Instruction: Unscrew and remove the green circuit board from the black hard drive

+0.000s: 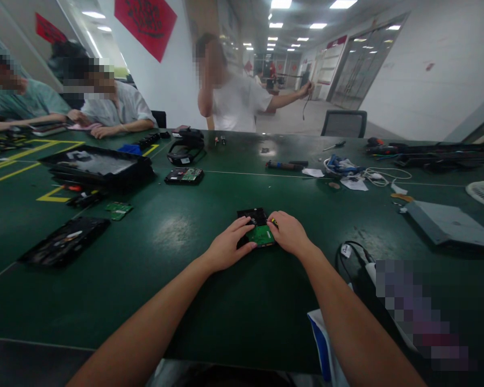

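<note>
A hard drive with a green circuit board (261, 235) lies on the green table in front of me, its black far part (252, 215) showing beyond the board. My left hand (229, 248) grips its left side, with the thumb along the near edge and the fingers over the top. At the right side, my right hand (289, 232) is closed in a pinch. Between its fingertips shows a small yellow and black tool (274, 221), mostly hidden, whose kind I cannot make out.
Left of me lie a black drive casing (66, 240), a loose green board (119, 210) and black trays (99, 166). Another hard drive (184, 176) is further back. A grey metal box (454, 223) and cables (381, 174) lie right. Several people sit across the table.
</note>
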Demonstrator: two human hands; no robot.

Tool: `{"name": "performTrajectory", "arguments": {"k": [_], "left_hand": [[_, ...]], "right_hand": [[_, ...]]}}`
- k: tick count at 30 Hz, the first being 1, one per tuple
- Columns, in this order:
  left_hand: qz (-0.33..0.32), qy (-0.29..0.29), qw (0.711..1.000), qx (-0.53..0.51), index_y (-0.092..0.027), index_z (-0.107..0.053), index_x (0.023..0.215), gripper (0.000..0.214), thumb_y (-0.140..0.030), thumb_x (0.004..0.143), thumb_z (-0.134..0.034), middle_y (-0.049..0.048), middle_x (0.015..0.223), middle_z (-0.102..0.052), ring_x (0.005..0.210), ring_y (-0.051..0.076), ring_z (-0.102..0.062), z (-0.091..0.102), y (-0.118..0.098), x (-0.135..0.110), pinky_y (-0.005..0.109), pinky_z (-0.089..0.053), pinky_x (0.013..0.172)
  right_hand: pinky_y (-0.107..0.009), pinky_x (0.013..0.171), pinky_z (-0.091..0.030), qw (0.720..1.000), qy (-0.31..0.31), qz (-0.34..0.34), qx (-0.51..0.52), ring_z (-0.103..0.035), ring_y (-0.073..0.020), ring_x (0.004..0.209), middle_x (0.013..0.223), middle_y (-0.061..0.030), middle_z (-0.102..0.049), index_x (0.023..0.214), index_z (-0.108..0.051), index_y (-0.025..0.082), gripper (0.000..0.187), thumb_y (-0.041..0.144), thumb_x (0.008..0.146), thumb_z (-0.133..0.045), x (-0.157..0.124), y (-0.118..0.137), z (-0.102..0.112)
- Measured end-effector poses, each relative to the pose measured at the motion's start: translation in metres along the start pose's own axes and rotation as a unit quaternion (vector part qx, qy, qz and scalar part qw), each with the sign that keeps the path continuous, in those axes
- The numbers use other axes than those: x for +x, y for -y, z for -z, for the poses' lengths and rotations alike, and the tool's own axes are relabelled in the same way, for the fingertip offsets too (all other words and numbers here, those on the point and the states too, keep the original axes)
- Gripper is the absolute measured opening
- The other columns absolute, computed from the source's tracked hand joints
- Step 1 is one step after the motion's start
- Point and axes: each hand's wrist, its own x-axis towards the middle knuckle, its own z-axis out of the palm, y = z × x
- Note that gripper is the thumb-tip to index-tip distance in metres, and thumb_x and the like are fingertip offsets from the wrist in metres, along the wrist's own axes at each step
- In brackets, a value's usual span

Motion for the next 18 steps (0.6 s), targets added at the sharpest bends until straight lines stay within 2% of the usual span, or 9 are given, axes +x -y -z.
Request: {"name": "performTrajectory", "arguments": {"k": [12, 18], "left_hand": [[0.011, -0.002, 1.000, -0.002, -0.026, -0.054, 0.146, 0.055, -0.048, 0.096, -0.061, 0.0082, 0.163, -0.041, 0.153, 0.027, -0.035, 0.0005, -0.0011, 0.0004, 0.049, -0.035, 0.124], [0.010, 0.000, 1.000, -0.002, -0.025, -0.053, 0.146, 0.055, -0.047, 0.096, -0.061, 0.0077, 0.163, -0.041, 0.153, 0.027, -0.035, 0.0007, -0.0020, 0.0005, 0.048, -0.033, 0.126]], "right_hand": [[-0.033, 0.087, -0.046, 1.000, 0.012, -0.001, 0.004, -0.064, -0.0210, 0.097, 0.110, -0.0096, -0.068, 0.105, -0.066, 0.020, 0.019, 0.028, 0.103, -0.049, -0.0001, 0.0040, 0.0016], [-0.031, 0.090, -0.045, 1.000, 0.004, 0.022, 0.014, -0.065, -0.0205, 0.098, 0.106, -0.0092, -0.070, 0.104, -0.065, 0.020, 0.016, 0.025, 0.100, -0.051, -0.0025, 0.0006, 0.0020]]}}
